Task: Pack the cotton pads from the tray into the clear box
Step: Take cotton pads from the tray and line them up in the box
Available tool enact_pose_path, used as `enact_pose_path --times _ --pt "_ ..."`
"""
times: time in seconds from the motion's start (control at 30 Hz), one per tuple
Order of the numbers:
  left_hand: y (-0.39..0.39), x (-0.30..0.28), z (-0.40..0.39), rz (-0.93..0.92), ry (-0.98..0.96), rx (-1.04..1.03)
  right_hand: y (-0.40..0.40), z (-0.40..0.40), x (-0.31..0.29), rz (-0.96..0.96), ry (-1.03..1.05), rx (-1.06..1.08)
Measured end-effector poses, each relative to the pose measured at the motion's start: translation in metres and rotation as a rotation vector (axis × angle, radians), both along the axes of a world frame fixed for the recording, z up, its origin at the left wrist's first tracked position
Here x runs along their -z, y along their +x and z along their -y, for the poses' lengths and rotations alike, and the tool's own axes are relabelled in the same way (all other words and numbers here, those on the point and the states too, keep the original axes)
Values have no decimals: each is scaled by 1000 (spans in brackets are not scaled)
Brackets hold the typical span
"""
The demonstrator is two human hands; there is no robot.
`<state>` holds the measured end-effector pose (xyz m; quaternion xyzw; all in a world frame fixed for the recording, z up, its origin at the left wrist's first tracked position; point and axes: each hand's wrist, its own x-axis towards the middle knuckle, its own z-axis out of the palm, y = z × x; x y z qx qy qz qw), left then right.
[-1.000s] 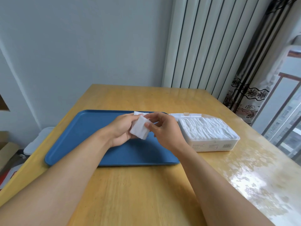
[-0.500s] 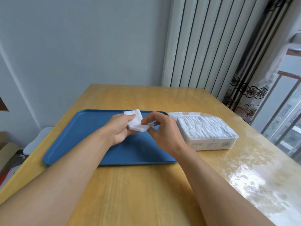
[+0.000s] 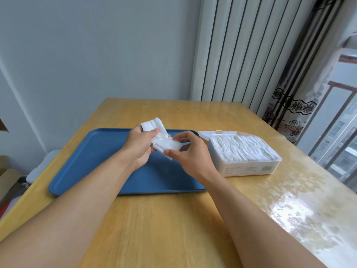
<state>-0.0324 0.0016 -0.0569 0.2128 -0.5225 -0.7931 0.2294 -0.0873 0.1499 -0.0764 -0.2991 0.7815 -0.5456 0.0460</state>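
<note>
Left hand [image 3: 140,147], fingers curled, grips a fanned stack of pads [image 3: 154,127] above the tray [image 3: 92,151]. Right hand [image 3: 190,154] pinches a second small stack [image 3: 168,146] between thumb and fingers, just below the left fingertips and touching the first stack. Box [image 3: 245,157], lid open and nearly full of pads, stands right of the right fingers on the table [image 3: 164,219].
</note>
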Motion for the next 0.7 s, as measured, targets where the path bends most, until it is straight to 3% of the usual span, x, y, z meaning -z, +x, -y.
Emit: enact_pose_path --times 0.27,0.53,0.7 --pt "-4 13 18 81 -101 -187 -4 -2 -2 241 -216 -98" --pt "4 8 9 113 -168 148 -8 -3 -4 273 -353 -67" --pt "5 1 7 41 -46 267 -9 -2 -3 265 -337 -25"
